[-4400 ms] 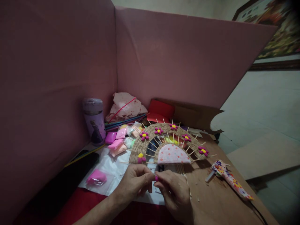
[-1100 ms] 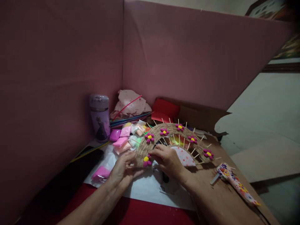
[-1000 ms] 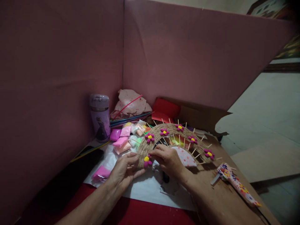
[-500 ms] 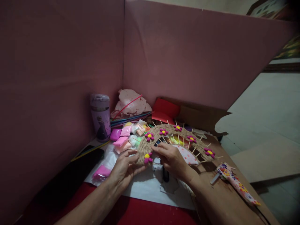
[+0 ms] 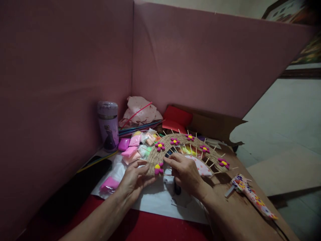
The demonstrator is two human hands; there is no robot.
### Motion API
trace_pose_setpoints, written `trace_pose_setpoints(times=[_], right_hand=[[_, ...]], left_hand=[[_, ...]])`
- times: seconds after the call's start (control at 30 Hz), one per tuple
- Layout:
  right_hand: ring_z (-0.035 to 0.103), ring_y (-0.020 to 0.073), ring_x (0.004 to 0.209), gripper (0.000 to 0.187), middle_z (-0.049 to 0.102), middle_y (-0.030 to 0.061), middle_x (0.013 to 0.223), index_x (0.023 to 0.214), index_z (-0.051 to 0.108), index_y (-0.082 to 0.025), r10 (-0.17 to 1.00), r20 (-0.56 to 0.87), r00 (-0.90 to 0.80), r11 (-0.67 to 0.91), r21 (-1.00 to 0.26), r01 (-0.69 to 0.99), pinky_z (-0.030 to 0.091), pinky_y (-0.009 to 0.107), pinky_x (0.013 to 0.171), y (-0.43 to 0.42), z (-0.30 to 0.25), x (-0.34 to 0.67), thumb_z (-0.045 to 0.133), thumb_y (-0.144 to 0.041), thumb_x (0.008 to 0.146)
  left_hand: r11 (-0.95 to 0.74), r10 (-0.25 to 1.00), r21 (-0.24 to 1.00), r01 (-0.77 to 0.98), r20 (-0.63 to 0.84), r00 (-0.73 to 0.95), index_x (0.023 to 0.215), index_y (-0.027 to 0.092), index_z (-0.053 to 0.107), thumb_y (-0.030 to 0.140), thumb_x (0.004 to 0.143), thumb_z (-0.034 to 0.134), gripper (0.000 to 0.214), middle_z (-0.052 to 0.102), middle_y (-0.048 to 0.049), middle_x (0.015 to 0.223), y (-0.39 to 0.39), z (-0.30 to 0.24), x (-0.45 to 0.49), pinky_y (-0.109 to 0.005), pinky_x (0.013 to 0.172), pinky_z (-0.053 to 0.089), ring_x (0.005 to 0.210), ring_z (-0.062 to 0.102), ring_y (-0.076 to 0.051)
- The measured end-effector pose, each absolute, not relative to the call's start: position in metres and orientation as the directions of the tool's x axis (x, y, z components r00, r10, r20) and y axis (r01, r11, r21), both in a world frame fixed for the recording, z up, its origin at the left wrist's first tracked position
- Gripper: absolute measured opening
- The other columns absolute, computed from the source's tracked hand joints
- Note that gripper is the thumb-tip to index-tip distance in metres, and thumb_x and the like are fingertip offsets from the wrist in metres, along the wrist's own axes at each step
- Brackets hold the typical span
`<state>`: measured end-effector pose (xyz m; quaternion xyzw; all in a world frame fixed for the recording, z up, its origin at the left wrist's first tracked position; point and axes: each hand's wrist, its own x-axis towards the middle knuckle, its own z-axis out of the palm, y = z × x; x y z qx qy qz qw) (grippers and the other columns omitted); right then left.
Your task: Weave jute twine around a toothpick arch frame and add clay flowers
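Head — L hand [image 5: 133,180] on arch [image 5: 182,139], bag [image 5: 108,191] w/ lump [image 5: 109,183].

Left hand [image 5: 133,179] curled — right hand [image 5: 186,171] palm-down

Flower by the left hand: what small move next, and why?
Probably add another petal to that flower, on its bare upper-left side: its yellow centre looks exposed there, while the other flowers have petals all round. The left hand holds the twine arch, steadying it.
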<state>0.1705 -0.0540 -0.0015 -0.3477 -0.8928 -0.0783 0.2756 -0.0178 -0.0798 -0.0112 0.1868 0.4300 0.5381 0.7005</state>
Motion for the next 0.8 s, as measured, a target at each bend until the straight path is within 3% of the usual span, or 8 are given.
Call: trace_pose_setpoints(times=[0.2,0.4,0.63,0.8], right_hand=[[0.050,0.0172,0.073,0.032,0.057,0.0060,0.081,0.097,0.062,-0.019,0.619,0.485,-0.618,0.724,-0.047,0.688,0.038,0.028,0.060,-0.0624,-0.0018,0.1625,0.044,-0.005,0.073],[0.050,0.0174,0.074,0.032,0.056,0.0061,0.081,0.098,0.061,-0.019,0.620,0.502,-0.603,0.719,-0.055,0.693,0.037,0.028,0.061,-0.0630,-0.0026,0.1625,0.043,-0.006,0.075],[0.049,0.0165,0.072,0.034,0.058,0.0064,0.081,0.108,0.060,-0.018,0.544,0.537,-0.644,0.739,0.056,0.671,0.037,0.027,0.058,-0.0640,-0.0064,0.1626,0.043,-0.008,0.081],[0.049,0.0156,0.069,0.034,0.058,0.0060,0.079,0.109,0.060,-0.019,0.514,0.575,-0.636,0.746,0.066,0.662,0.038,0.027,0.058,-0.0623,-0.0079,0.1630,0.042,-0.009,0.082]], left_hand=[[0.357,0.912,0.716,-0.600,-0.407,0.057,0.087,0.014,0.049,0.003,0.071,0.060,0.022,0.068,-0.0101,0.082,-0.0799,-0.0127,-0.0180,-0.038,0.064,0.057,0.067,0.069,-0.022],[0.352,0.917,0.728,-0.588,-0.394,0.062,0.084,0.014,0.050,0.004,0.071,0.060,0.019,0.068,-0.0100,0.079,-0.0799,-0.0126,-0.0180,-0.036,0.061,0.056,0.063,0.068,-0.021],[0.362,0.913,0.732,-0.577,-0.404,0.059,0.087,0.014,0.049,0.006,0.072,0.060,0.020,0.068,-0.0104,0.082,-0.0790,-0.0132,-0.0180,-0.036,0.060,0.056,0.066,0.068,-0.022],[0.358,0.915,0.734,-0.577,-0.397,0.063,0.086,0.014,0.050,0.006,0.072,0.060,0.019,0.067,-0.0095,0.081,-0.0785,-0.0142,-0.0187,-0.034,0.059,0.056,0.065,0.068,-0.020]])
